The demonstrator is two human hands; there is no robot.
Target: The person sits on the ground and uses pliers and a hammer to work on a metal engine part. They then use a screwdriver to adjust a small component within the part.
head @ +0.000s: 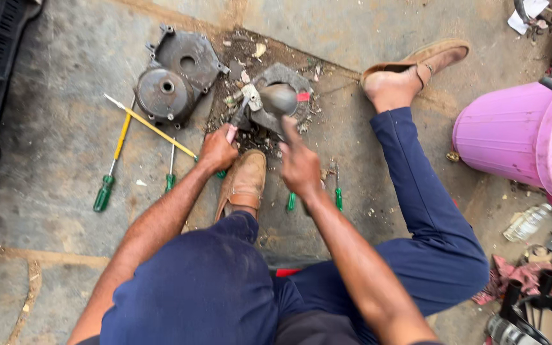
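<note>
Left hand (217, 150) clenches a small tool's handle; right hand (299, 163) grips a grey metal hammer (280, 99), just beyond both fists above the greasy, heavy-looking round cast-metal engine part (269, 108) on the concrete floor (52, 147); hold its rigid rim.

I am sitting on the stained, cracked concrete floor (59, 128) of a repair workshop. Green-handled screwdrivers (105, 191), a greasy grey metal engine cover (177, 73), scattered debris and a pink plastic bucket (512, 140) surround me.
</note>
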